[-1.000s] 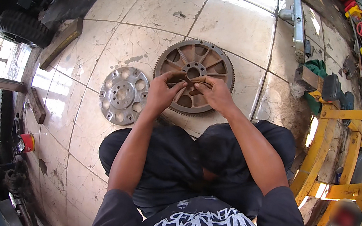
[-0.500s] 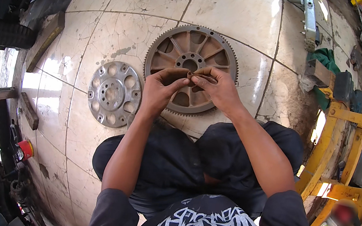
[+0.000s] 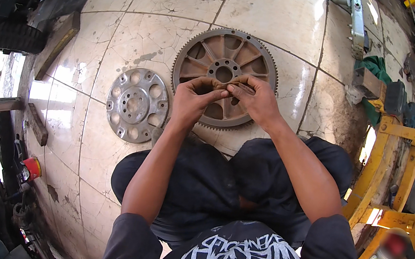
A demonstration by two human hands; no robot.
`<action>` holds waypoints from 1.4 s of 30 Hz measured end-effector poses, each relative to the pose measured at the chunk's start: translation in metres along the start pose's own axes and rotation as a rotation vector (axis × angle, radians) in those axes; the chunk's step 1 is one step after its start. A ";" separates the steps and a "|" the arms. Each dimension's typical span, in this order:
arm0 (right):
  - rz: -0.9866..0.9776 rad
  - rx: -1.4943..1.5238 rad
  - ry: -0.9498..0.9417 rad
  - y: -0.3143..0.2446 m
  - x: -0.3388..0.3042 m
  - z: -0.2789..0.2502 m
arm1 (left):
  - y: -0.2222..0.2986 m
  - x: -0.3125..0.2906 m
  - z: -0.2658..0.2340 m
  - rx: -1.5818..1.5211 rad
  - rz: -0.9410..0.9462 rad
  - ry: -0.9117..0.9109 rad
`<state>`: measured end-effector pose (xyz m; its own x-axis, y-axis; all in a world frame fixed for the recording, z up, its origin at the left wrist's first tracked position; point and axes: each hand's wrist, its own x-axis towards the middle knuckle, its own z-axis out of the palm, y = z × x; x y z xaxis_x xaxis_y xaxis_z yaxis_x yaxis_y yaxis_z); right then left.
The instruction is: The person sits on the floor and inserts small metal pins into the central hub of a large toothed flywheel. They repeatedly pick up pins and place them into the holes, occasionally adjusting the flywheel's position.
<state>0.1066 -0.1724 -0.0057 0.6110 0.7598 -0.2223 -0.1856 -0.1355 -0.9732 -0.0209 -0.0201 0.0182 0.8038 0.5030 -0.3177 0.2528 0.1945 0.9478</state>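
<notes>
My left hand (image 3: 196,100) and my right hand (image 3: 255,102) meet above a large toothed flywheel (image 3: 204,53), fingertips pinched together. Whatever sits between the fingers is small, dark and mostly hidden, so I cannot name it. The flywheel lies flat on the tiles, brownish with radial ribs, a centre hole and a ring of bolt holes; my hands cover part of its lower half. To its left lies a smaller silver metal disc (image 3: 135,104) with large round openings round its middle and a ring of small holes at the centre.
Wooden blocks (image 3: 59,43) lie on the floor at the left, near a tyre (image 3: 13,38). A red can (image 3: 32,169) stands lower left. On the right are a yellow metal frame (image 3: 365,176), a green cloth (image 3: 375,66) and a long metal bar (image 3: 356,17).
My hands stay pinched together, with the fingers slightly shifted and a little lower over the flywheel. The whole scene sits slightly further right in the view.
</notes>
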 end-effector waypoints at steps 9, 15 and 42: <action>-0.021 0.000 -0.020 0.004 0.000 0.000 | -0.013 0.005 -0.010 -0.157 -0.001 0.004; 0.032 0.018 0.034 0.002 -0.002 0.001 | -0.021 0.011 -0.014 -0.105 0.036 0.078; 0.114 0.167 -0.131 0.000 0.007 -0.014 | -0.035 0.022 -0.005 0.328 0.316 0.249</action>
<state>0.1214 -0.1757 -0.0080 0.4756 0.8231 -0.3103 -0.3792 -0.1264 -0.9166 -0.0145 -0.0115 -0.0227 0.7258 0.6874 0.0265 0.2057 -0.2537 0.9451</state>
